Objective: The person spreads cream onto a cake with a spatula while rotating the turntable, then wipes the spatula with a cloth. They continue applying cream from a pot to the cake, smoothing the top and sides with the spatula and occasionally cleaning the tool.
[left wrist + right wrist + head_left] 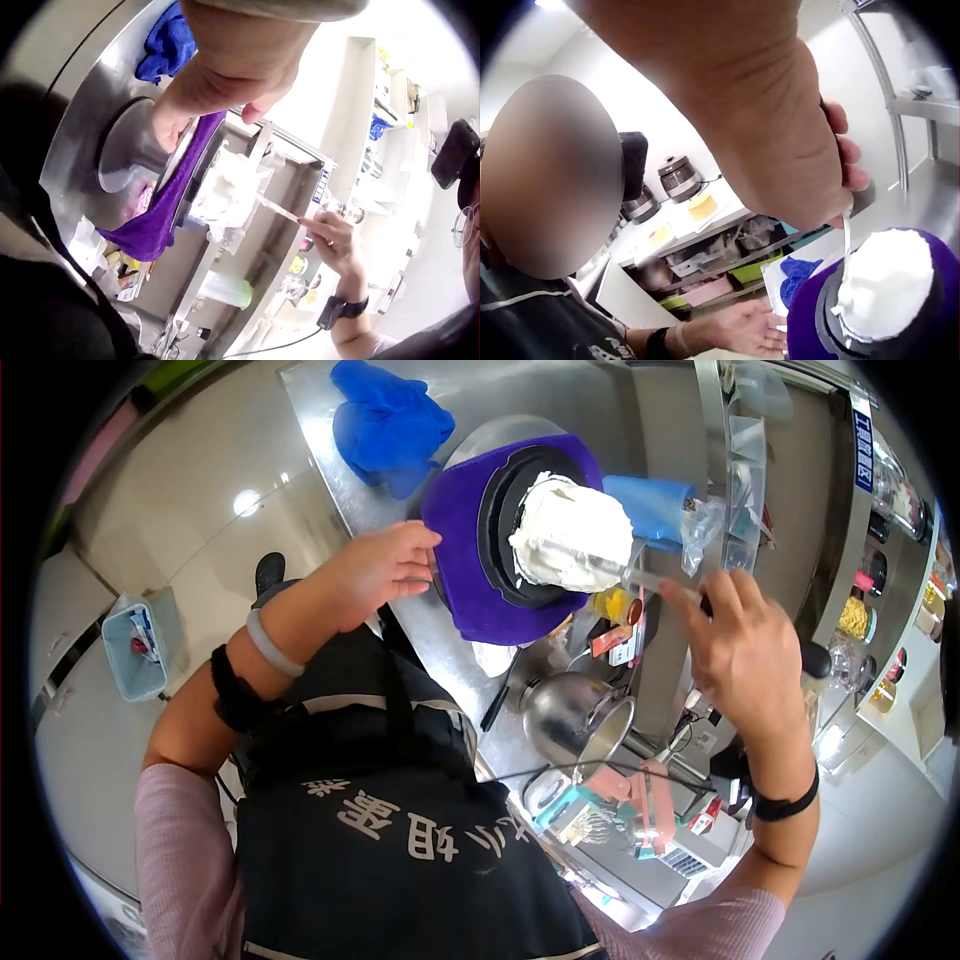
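A cake (578, 530) coated in white cream sits on a dark round base (497, 550), over a purple cloth (455, 565) draped on a cake turntable; the metal stand (127, 150) shows in the left wrist view. In my right hand (745, 650) I grip a palette knife (645, 579) by its dark handle. Its blade lies against the side of the cream, with cream smeared along it. My left hand (385, 570) is at the turntable's near edge, fingers extended, fingertips at the cloth's rim. From the right wrist view the left palm (742, 328) faces upward.
A crumpled blue cloth (390, 425) lies on the steel table (480, 385). A steel bowl (565, 720), small jars and packets stand beside the turntable. Further along is a pink stand mixer (652, 805). Shelves (840, 560) with jars line the far side. A bin (140, 650) stands on the floor.
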Motion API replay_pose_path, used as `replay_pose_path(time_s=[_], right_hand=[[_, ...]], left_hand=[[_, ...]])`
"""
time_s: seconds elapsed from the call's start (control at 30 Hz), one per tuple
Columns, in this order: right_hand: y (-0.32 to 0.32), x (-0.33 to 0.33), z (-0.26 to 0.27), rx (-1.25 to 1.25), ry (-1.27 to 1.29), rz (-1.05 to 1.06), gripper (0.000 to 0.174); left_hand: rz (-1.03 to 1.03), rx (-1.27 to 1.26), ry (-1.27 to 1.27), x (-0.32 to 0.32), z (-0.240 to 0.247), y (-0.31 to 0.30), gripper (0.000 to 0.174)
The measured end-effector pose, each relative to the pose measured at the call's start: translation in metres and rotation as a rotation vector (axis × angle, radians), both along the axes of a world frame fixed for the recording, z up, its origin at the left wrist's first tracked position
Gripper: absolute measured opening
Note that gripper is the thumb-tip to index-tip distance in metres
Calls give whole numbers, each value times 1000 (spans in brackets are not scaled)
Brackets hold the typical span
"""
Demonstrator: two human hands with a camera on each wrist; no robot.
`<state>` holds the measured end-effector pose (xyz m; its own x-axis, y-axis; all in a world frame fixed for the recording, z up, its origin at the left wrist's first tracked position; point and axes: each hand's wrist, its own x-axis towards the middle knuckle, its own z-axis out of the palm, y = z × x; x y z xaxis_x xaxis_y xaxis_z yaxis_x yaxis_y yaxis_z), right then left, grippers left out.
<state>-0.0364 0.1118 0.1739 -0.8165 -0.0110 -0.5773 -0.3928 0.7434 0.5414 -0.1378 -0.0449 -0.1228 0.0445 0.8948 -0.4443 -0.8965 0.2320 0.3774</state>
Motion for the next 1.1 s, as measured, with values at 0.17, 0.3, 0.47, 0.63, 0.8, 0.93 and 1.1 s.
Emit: replay_pose_path(time_s=[0.17, 0.3, 0.47, 0.63, 0.8, 0.93, 1.1], right_hand=[[13, -7, -1, -45, 75, 201, 37], [11, 5, 1, -31, 26, -2, 37], [10, 0, 2, -21, 76, 140, 36], [12, 11, 5, -51, -6, -55, 39], [17, 9, 3, -23, 60, 59, 38], [10, 14, -1, -64, 24, -1, 37], [14, 1, -4, -9, 47, 60, 32]], left_hand=[[-74, -34, 91, 5, 4, -2, 48], [-91, 14, 23, -5, 6, -2, 51], [-117, -45, -2, 6, 2, -4, 53], [46, -6, -57, -2, 2, -5, 47], [5, -32, -110, 8, 11, -5, 39], [91, 57, -130, 0, -10, -6, 42], [-15, -120, -139, 7, 6, -5, 46]])
